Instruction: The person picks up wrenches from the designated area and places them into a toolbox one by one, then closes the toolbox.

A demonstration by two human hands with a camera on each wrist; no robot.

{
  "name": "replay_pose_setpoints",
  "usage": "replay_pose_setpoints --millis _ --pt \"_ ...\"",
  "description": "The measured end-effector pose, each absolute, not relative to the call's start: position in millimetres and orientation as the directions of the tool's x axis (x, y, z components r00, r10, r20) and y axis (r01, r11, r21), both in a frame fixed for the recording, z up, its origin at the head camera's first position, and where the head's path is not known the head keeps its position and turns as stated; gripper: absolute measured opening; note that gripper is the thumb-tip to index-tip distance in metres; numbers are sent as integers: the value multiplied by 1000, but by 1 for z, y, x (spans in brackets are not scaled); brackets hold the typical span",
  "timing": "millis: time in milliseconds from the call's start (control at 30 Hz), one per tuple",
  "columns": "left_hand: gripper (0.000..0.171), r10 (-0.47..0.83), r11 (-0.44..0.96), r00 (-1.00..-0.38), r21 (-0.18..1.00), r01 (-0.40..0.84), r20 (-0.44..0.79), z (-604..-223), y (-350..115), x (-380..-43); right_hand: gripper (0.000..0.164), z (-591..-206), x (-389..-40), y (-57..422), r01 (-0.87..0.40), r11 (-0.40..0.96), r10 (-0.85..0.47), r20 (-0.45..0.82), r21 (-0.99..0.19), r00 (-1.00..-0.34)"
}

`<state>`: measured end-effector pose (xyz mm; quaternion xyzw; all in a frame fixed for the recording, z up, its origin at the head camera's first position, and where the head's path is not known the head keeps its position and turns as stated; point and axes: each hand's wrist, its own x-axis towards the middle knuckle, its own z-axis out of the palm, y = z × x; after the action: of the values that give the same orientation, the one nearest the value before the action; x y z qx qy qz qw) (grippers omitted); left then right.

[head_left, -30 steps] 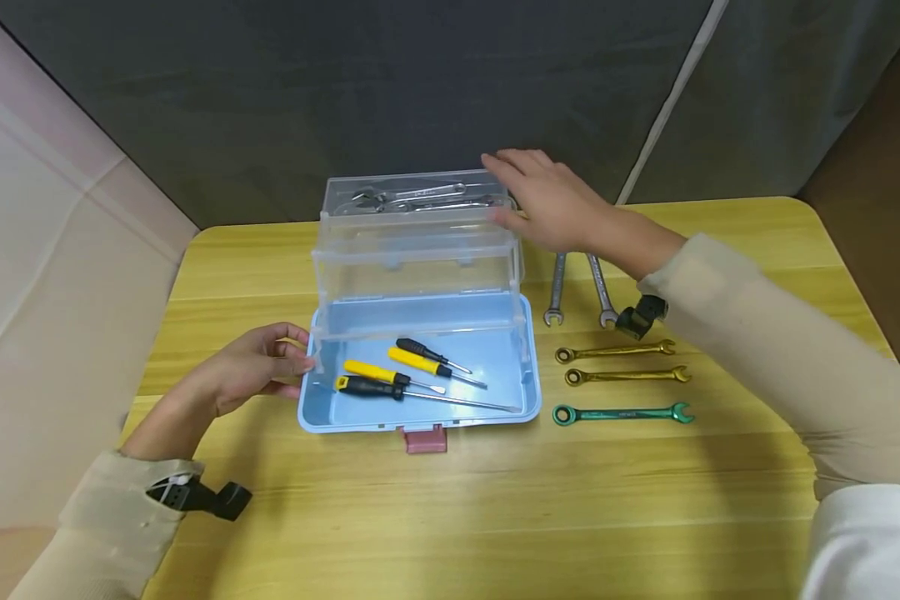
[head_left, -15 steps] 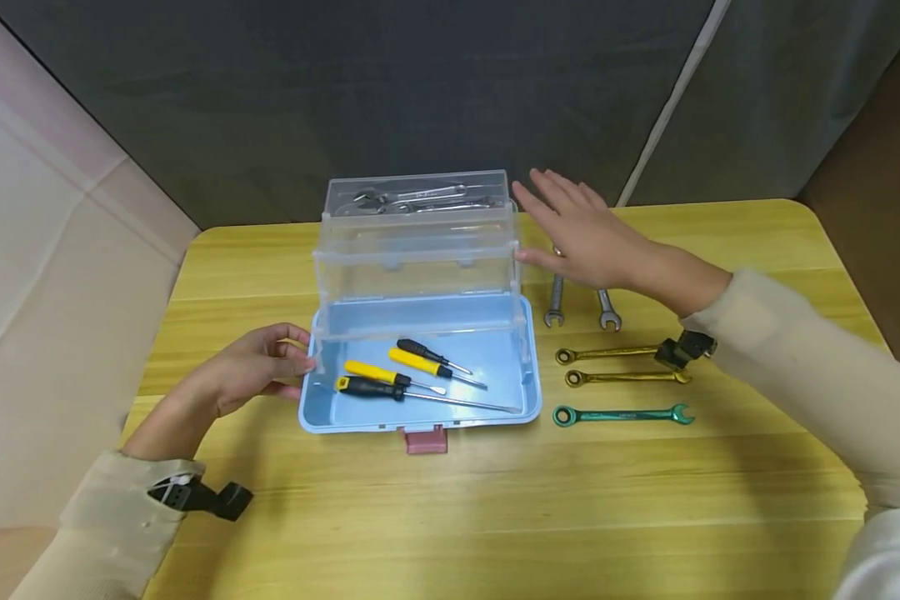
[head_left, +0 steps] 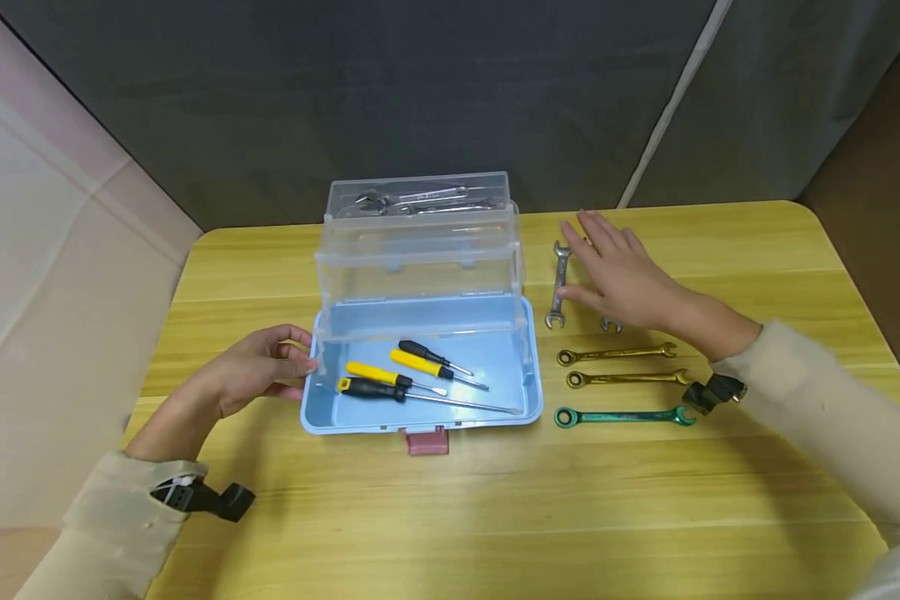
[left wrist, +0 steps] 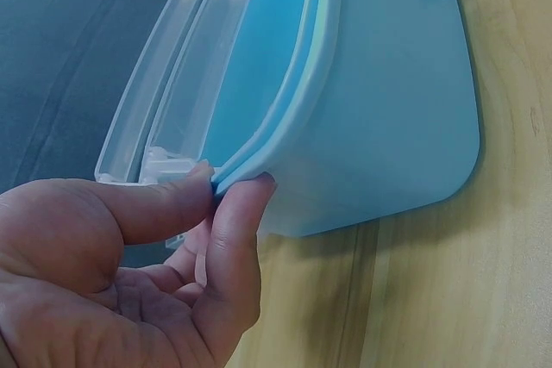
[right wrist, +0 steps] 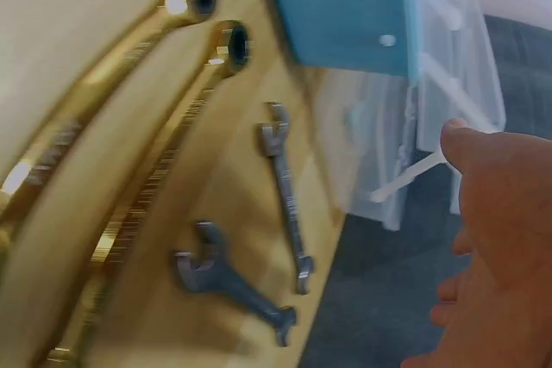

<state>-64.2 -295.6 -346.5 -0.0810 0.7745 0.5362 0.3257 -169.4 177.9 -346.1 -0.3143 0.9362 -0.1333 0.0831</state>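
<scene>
At left, the grip (head_left: 253,370) pinches a toolbox rim (left wrist: 309,88) (screwdrivers (head_left: 371,388) inside).

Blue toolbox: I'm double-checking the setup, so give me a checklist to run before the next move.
1. Left hand steadying the blue toolbox: ok, pinching its rim.
2. Right hand free: ok, holding nothing.
3. Pink latch unfastened: ok.
4. Screwdrivers inside: ok, four on the bottom.
5. Wrenches all inside: not ok, five lie on the table.
6. Exact count of silver tools behind clear plastic: cannot tell.
</scene>
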Motion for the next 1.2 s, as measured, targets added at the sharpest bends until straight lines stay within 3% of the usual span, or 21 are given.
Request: replay_pose_setpoints --millis 400,600,700,833,1033,1200 --pt "37 217 413 -776 776 -477 -593 -346 -296 -65 84 -388 -158 199 -395 873 -447 -148 -285 -882" --pt "37 219 403 -776 779 -479 -591 -347 -297 -65 82 -399 -157 204 -313 900 -388 -227 -303 -893" --pt "38 219 402 -777 781 -479 -590 -348 -296 -65 74 -401 -159 209 -298 908 -373 -244 -294 -895" --pt "38 218 408 -777 778 -477 -590 -348 -296 -66 51 -399 -160 214 -266 911 -337 -199 -314 -920" --pt "38 221 403 -774 778 -481 -593 -349 -297 -65 25 -393 -163 221 -136 936 -213 -215 -326 -953" --pt "37 227 396 -774 782 -481 -591 -349 -298 -64 37 -390 -170 227 -87 942 -201 -335 -325 -920"
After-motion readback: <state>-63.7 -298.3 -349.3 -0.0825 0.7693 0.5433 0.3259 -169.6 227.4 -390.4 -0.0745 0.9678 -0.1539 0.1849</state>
